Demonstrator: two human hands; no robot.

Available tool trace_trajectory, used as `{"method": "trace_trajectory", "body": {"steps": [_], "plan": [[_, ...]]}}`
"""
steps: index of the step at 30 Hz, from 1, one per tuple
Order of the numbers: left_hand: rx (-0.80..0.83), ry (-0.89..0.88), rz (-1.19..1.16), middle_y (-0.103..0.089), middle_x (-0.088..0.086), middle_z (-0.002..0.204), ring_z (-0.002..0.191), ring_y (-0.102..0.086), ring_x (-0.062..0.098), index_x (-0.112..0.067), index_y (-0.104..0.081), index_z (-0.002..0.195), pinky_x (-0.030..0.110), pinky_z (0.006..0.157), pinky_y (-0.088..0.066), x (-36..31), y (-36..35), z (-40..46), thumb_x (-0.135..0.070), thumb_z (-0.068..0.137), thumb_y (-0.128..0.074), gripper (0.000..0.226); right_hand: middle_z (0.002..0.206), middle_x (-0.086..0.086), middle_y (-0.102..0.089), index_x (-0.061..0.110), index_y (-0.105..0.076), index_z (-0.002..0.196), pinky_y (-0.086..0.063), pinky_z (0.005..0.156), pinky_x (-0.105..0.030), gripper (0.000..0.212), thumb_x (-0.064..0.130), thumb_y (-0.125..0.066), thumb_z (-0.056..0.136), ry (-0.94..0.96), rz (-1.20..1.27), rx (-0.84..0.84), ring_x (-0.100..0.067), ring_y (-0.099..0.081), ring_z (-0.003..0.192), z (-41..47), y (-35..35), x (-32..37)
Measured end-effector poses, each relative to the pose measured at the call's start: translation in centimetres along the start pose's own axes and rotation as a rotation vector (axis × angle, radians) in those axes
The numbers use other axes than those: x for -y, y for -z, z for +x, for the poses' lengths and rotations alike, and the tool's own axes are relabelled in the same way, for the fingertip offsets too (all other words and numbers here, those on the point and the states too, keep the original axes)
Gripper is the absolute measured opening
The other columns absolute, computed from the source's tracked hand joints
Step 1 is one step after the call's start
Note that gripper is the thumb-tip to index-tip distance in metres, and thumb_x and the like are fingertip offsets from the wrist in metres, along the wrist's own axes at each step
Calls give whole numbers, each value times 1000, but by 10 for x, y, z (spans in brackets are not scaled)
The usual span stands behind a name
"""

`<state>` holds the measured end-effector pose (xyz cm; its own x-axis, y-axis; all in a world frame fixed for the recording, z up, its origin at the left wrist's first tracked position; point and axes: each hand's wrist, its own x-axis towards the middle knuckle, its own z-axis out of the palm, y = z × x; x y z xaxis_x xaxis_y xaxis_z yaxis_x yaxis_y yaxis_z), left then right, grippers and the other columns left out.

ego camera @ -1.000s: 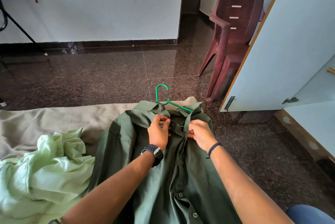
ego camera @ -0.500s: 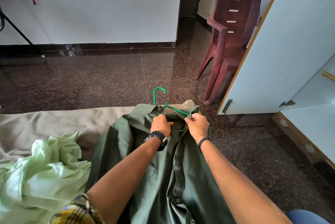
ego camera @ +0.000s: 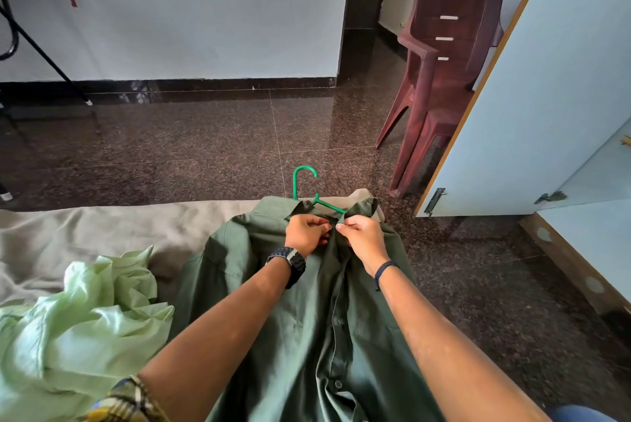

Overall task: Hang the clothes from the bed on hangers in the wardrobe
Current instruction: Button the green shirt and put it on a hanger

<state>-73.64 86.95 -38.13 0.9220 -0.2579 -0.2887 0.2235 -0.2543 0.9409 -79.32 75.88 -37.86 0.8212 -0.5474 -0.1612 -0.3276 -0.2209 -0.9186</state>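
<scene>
A dark green button-up shirt (ego camera: 307, 326) lies front-up on the bed (ego camera: 102, 233), which is covered with a beige sheet. A green plastic hanger (ego camera: 302, 187) sits inside the shirt's collar, its hook sticking out past the bed's far edge. My left hand (ego camera: 305, 233) and my right hand (ego camera: 362, 235) meet just below the collar, each pinching one edge of the shirt's front placket. What the fingertips hold between them is hidden. A crumpled light green garment (ego camera: 78, 319) lies on the bed to the left.
The open wardrobe door (ego camera: 532, 97) stands at the right, with the wardrobe's interior (ego camera: 601, 233) beyond it. A stack of maroon plastic chairs (ego camera: 440, 63) stands behind the door. Dark polished floor (ego camera: 205, 141) stretches to a white wall; a tripod leg (ego camera: 44, 56) reaches in at far left.
Both hands have moved up the shirt front toward the collar and closer together, now meeting at the top of the placket. The shirt's front edges have been drawn together.
</scene>
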Motion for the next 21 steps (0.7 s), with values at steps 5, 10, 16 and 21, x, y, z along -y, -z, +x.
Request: {"method": "trace_trajectory", "body": {"steps": [5,10,16,21], "plan": [[5,-16,-130,-61,8,70,45,-58,-1,9,-65,98,14,51,-51,4,2,-3,6,87,-60,12,87,-6,-70,10,-72,92,-54,89,-44,10,10,-73,82,-7,0,49,-25,-68,93,0,-6,-4],[14,-62,-121,-62,7,71,45,-58,-1,10,-64,97,13,53,-52,4,2,-4,8,87,-59,11,90,-10,-67,-3,-69,104,-54,71,-26,18,3,-66,87,-46,112,84,-16,-63,80,-7,-2,5],[-6,-103,-21,-64,5,70,47,-59,-1,6,-68,95,15,59,-54,2,3,-4,3,87,-62,10,74,-3,-65,7,-67,83,-49,56,-18,16,9,-56,94,-126,326,130,-13,-62,69,-18,2,16],[-47,-71,-79,-66,6,72,51,-60,6,3,-66,94,20,62,-56,0,1,-9,3,86,-64,9,73,-5,-66,10,-66,80,-52,58,-19,23,5,-51,96,-170,394,200,-11,-64,64,-18,8,20]]}}
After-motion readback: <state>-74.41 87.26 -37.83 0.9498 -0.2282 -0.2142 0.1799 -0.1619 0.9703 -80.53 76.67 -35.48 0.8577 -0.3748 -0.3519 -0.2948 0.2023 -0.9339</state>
